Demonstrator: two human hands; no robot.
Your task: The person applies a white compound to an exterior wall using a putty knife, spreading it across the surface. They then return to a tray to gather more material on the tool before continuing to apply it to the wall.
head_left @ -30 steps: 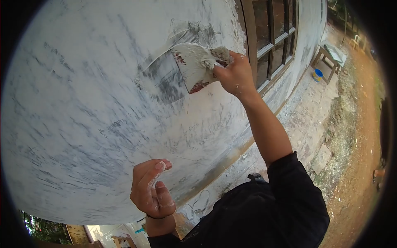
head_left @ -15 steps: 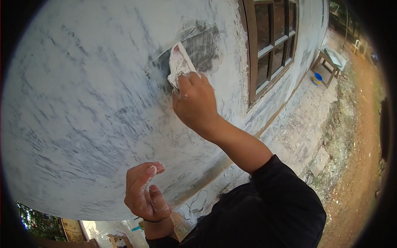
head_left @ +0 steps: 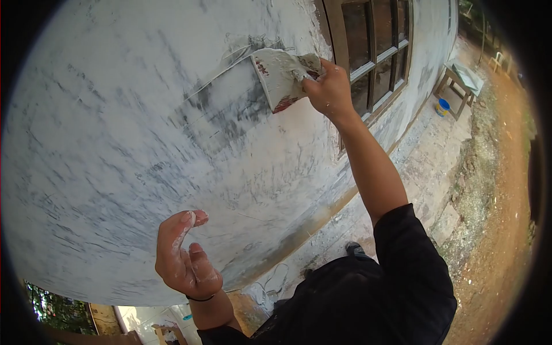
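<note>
My right hand (head_left: 330,89) grips a flat scraper (head_left: 282,77) smeared with white paste, with reddish patches showing through. The scraper's long left edge lies at the wall (head_left: 115,144), over the right part of a dark grey patch (head_left: 224,109). White paste also marks my right fingers. Lower down and to the left, my left hand (head_left: 187,256) is raised in front of the wall, its fingers curled and apart from the thumb, holding nothing. Its fingers and palm carry white smears.
Right of the scraper is a wooden-framed window (head_left: 376,57). Farther right, a small wooden table (head_left: 454,89) stands beside a blue bucket (head_left: 442,107). A concrete strip (head_left: 425,172) runs along the wall's foot, with cables (head_left: 276,276) on the ground near my body.
My right hand has moved right with the scraper, which has turned so its broad coated face shows. More of the grey patch is uncovered at left. My left hand has shifted slightly left.
</note>
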